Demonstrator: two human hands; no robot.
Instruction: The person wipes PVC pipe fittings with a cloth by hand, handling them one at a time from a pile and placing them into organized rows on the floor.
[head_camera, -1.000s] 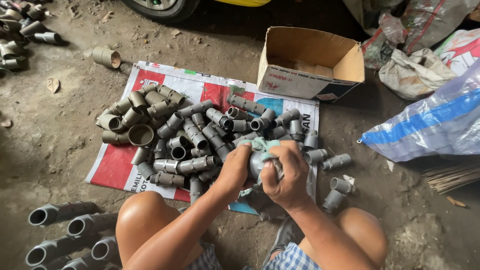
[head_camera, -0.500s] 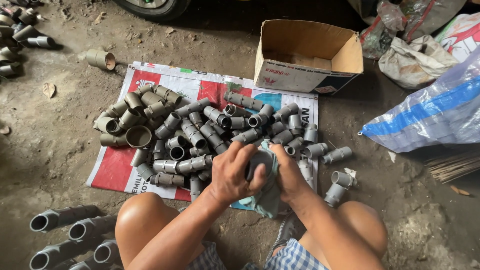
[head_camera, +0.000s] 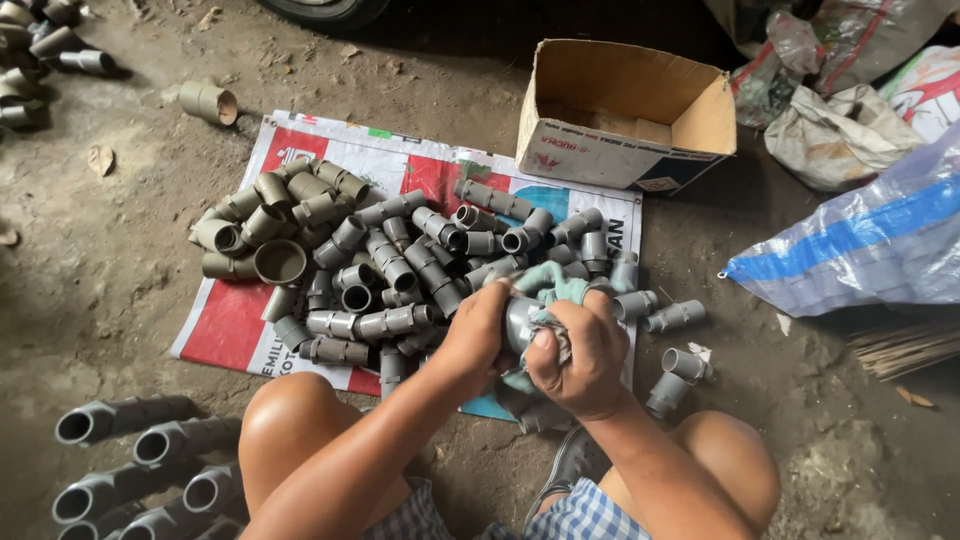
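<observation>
both hands closed: left (head_camera: 478, 335) round grey pipe fitting (head_camera: 520, 322), right (head_camera: 580, 350) w/ green cloth (head_camera: 552, 285)

Left hand (head_camera: 478, 335) and right hand (head_camera: 580, 350) together, fingers curled, forearms converging

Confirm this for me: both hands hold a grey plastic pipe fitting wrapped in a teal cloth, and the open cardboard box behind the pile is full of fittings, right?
Not quite. The head view shows the open cardboard box with no fittings in its visible interior. The rest holds: the left hand and right hand hold a grey plastic pipe fitting wrapped in a teal cloth.
</observation>
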